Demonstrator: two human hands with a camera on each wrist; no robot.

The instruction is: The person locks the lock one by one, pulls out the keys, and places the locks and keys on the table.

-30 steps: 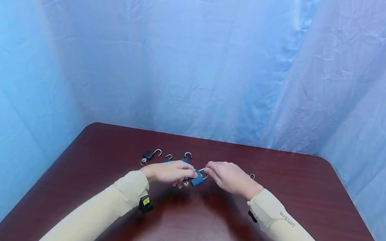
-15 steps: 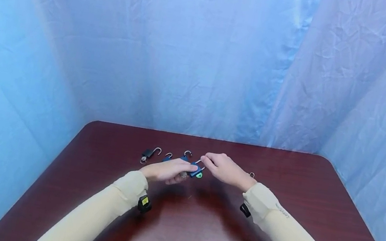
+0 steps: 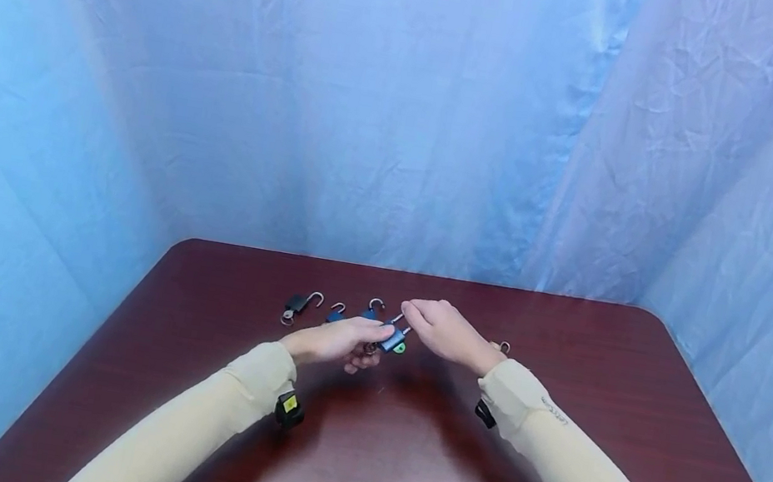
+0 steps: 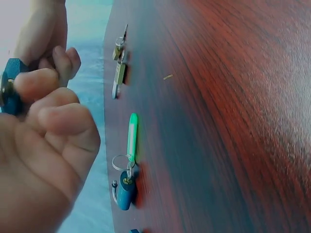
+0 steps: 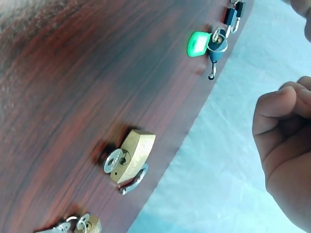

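The left hand (image 3: 338, 342) grips a small blue metal padlock (image 3: 392, 338) just above the dark red wooden table (image 3: 397, 462), near the middle and toward the far edge. Its fingers (image 4: 58, 121) are curled round the lock's body. The right hand (image 3: 444, 330) pinches the lock's silver loop at the top, with its fingers (image 5: 282, 121) bent in tight. A little green tag (image 3: 400, 349) peeks out below the lock.

There is small grey writing on the right cream sleeve (image 3: 553, 436), but it is too tiny to read. A black band with a yellow square (image 3: 289, 405) sits on the left wrist; nothing on it can be read.

Behind the hands, three more little padlocks lie in a row with their loops open: a black padlock (image 3: 298, 305) and two blue ones (image 3: 337, 314), partly hidden by the hands. In the left wrist view, one blue padlock has a key ring and a long green key tag (image 4: 131, 137). Near the right wrist lies a gold brass padlock (image 5: 132, 155) with a key in it. Another brass piece (image 5: 87, 224) is cut off by the picture's edge. The held lock is mostly hidden in both wrist views.
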